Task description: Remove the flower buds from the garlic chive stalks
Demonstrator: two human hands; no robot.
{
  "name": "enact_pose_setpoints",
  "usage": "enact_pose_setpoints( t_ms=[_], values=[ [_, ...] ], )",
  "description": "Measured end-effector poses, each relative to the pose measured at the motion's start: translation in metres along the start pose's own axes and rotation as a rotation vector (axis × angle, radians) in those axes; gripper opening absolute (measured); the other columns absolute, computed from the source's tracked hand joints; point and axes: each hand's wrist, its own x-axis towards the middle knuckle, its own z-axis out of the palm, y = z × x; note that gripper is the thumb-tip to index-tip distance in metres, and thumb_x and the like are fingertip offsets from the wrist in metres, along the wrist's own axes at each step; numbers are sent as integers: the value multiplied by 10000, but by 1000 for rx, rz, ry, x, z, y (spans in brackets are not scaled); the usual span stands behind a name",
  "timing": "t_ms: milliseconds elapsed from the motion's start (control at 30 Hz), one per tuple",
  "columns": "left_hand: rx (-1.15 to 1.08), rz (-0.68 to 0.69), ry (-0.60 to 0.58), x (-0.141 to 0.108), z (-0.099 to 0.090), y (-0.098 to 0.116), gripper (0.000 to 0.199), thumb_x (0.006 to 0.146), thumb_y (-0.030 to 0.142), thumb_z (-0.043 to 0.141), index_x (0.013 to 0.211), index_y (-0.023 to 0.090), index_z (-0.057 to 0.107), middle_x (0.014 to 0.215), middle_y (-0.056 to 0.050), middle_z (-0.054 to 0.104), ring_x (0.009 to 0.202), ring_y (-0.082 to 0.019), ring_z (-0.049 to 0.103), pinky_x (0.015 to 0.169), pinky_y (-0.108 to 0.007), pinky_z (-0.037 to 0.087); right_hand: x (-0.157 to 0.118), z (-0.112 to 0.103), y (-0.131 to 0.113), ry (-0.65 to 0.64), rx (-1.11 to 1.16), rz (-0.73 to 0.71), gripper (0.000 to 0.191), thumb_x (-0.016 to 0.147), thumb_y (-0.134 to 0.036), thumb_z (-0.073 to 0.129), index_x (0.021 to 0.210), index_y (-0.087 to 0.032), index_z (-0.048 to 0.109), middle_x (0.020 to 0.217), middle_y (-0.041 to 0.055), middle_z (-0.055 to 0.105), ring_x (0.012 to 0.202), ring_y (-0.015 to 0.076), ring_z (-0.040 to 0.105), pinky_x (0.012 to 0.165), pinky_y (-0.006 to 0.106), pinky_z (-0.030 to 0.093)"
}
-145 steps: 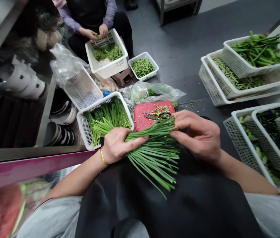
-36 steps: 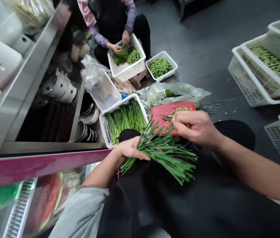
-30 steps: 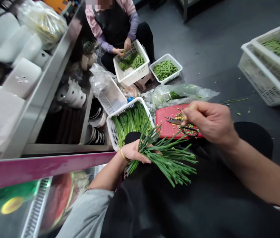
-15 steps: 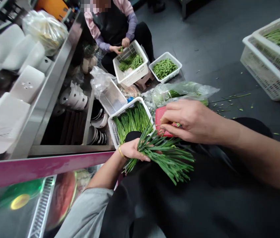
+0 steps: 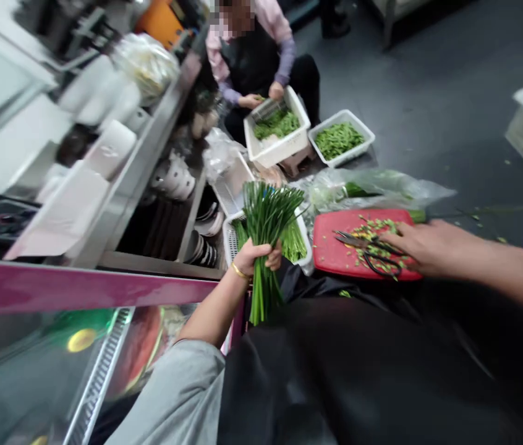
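Observation:
My left hand [image 5: 258, 256], a gold bangle at its wrist, is closed around a thick bunch of garlic chives [image 5: 271, 210]. The bunch stands nearly upright, leaf tips up, over a white basket [image 5: 306, 253] of more chives. On the right, a red cutting board [image 5: 331, 225] carries scattered green and yellowish trimmings. Black-handled scissors [image 5: 367, 244] lie across it, blades toward the left. The fingers of my right hand [image 5: 412, 241] are bent over the upper scissor handle; their tips are slightly blurred.
Opposite sits a person in a dark apron [image 5: 247, 55], hands over a white basket [image 5: 280, 151] of greens. Beside it stands a basket of cut green pieces [image 5: 340, 141]. A clear plastic bag [image 5: 382, 182] lies behind the board. Steel shelving [image 5: 150, 123] with white dishes runs along the left.
My left hand has turned the chives from lying sideways to upright. My right hand has left the bunch and moved right to the scissors. The view has shifted, uncovering the board.

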Motion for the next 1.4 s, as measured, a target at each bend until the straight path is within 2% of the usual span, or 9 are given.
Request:
enact_pose_setpoints(
  t_ms=[133, 300, 433, 533, 633, 900, 1167, 1267, 1400],
  values=[
    [-32, 147, 180, 14, -5, 19, 458, 537, 475, 811, 623, 138, 513, 519, 42, 415, 439, -59, 382, 459, -243, 354, -1, 17, 1, -347, -132, -84, 554, 767, -432, 642, 1289, -249, 607, 1088, 186, 685, 864, 319, 686, 683, 397, 511],
    [-58, 260, 285, 51, 10, 25, 389, 534, 405, 806, 638, 120, 563, 514, 30, 469, 473, -71, 434, 506, -249, 391, 35, 65, -52, -329, 448, 116, 785, 739, -625, 620, 1378, -189, 484, 1346, 174, 562, 1210, 341, 565, 1014, 522, 451],
    [-111, 351, 428, 89, 32, 16, 378, 504, 380, 825, 622, 118, 578, 543, 14, 550, 494, -84, 504, 524, -245, 438, 78, 100, -83, -244, 900, 256, 800, 639, -679, 689, 1227, -149, 570, 1201, 161, 642, 1150, 320, 593, 1006, 484, 453],
    [-116, 336, 535, 103, 39, 8, 385, 471, 352, 848, 648, 109, 607, 547, 0, 593, 489, -101, 535, 496, -240, 444, 86, 112, -89, -282, 1052, 451, 653, 601, -654, 738, 964, -121, 632, 863, 111, 695, 840, 259, 666, 816, 415, 530],
    [-169, 265, 404, 102, 35, 1, 398, 479, 337, 844, 730, 92, 655, 614, -42, 653, 552, -144, 605, 530, -256, 484, 75, 114, -89, -351, 1160, 611, 532, 597, -594, 779, 799, -132, 608, 634, 43, 635, 591, 184, 616, 630, 343, 521],
    [-288, 210, 65, 96, 7, -8, 464, 545, 306, 760, 947, 86, 687, 902, -162, 735, 871, -310, 699, 723, -379, 551, 72, 113, -84, -444, 1387, 713, 610, 603, -642, 759, 950, -162, 613, 734, 65, 690, 624, 216, 668, 623, 357, 548],
    [-162, 244, 204, 117, -5, -6, 531, 566, 300, 838, 1019, 107, 641, 588, 17, 600, 516, -126, 563, 547, -261, 455, 95, 137, -81, -464, 1159, 696, 641, 602, -635, 741, 1024, -188, 558, 901, 100, 692, 775, 250, 673, 782, 440, 551],
    [14, 374, 359, 130, -36, 22, 274, 716, 268, 750, 889, 96, 625, 536, 35, 543, 463, -82, 499, 508, -233, 410, 118, 139, -71, -380, 835, 449, 709, 580, -601, 750, 1107, -166, 560, 1165, 156, 635, 1102, 304, 600, 1019, 487, 433],
    [332, 703, 886, 117, -138, 64, 197, 750, 205, 737, 825, 120, 577, 533, 65, 512, 471, -54, 480, 531, -209, 414, 124, 123, -30, -300, 543, 396, 675, 700, -601, 654, 1199, -162, 536, 1155, 154, 639, 1080, 273, 614, 1018, 488, 423]
  ],
)
